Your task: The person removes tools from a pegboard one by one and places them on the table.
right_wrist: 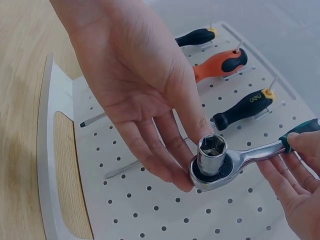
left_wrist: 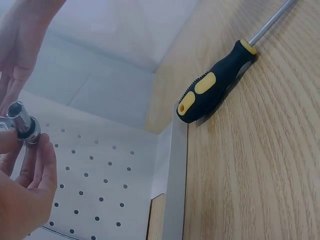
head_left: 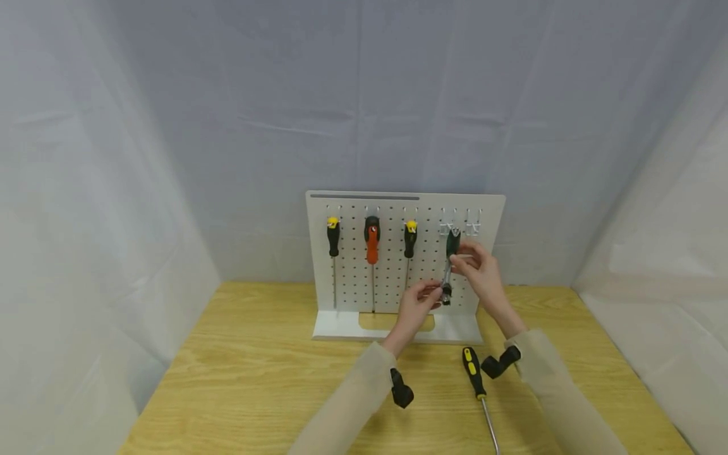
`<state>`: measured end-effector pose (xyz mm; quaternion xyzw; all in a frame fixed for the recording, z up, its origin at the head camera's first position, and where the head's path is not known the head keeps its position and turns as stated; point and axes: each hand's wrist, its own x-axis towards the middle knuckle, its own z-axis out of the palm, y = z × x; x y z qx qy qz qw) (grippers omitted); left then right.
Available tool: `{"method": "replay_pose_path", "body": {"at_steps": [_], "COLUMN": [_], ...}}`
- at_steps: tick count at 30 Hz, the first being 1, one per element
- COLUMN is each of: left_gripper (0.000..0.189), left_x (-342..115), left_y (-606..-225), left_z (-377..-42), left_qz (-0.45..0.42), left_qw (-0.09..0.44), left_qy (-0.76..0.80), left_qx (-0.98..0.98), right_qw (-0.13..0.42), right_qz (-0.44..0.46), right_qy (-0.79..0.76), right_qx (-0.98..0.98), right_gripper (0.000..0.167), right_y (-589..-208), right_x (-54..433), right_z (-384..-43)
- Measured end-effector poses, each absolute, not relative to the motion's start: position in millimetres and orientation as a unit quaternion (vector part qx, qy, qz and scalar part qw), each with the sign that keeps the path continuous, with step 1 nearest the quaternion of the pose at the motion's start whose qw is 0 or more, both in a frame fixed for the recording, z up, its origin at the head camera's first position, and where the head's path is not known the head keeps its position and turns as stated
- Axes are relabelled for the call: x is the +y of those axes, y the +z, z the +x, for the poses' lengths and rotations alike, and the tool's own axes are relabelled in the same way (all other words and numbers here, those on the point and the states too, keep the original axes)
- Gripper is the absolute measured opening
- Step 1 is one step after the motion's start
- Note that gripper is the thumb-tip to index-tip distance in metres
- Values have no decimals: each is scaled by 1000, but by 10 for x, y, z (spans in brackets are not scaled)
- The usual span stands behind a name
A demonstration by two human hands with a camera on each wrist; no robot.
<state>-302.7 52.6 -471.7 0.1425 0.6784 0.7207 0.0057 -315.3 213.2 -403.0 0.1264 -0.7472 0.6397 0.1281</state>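
You have a ratchet wrench [head_left: 449,265] held up against the right part of the white pegboard [head_left: 489,208], with its green handle uppermost, just below the empty white hooks [head_left: 459,226], and its steel head and socket [right_wrist: 212,155] at the bottom. Your right hand [head_left: 480,268] pinches the green handle between thumb and fingertips; in the right wrist view only the tips of those fingers [right_wrist: 300,172] show at the right edge, and most of the handle is cut off there. Your left hand [head_left: 418,302] holds the head from below, its fingers [right_wrist: 165,150] curled lightly under the ratchet head. In the left wrist view the socket shows at the far left with your thumb partly covering it, and you cannot see the handle at all.

Left of the wrench, three screwdrivers hang on the board: a black one with a yellow cap [head_left: 333,239], an orange and black one [head_left: 372,243], and another black one with a yellow cap [head_left: 410,237]. Your left hand hides the lower shaft of the third one in the head view.

On the wooden table [head_left: 239,379], near you and between your sleeves, lies a black and yellow screwdriver [head_left: 474,373]; its tip runs off the bottom edge of the head view. The black wrist camera mounts [head_left: 400,388] sit on both forearms.
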Motion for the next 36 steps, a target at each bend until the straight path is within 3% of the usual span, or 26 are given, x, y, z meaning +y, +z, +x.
{"method": "replay_pose_path", "body": {"at_steps": [15,36], "left_gripper": [27,21], "left_x": [452,416], "left_y": [-4666,-5112], "left_z": [-2774,-2216], "left_qz": [145,110], "left_qw": [42,86], "left_qy": [723,708], "left_qx": [675,692], "right_qw": [114,6], "right_qz": [119,65], "right_qy": [644,643], "right_qx": [-747,-763], "right_gripper": [39,42], "right_y": [-4043,-4603], "right_x": [2156,2195], "right_z": [-2924,-2575]}}
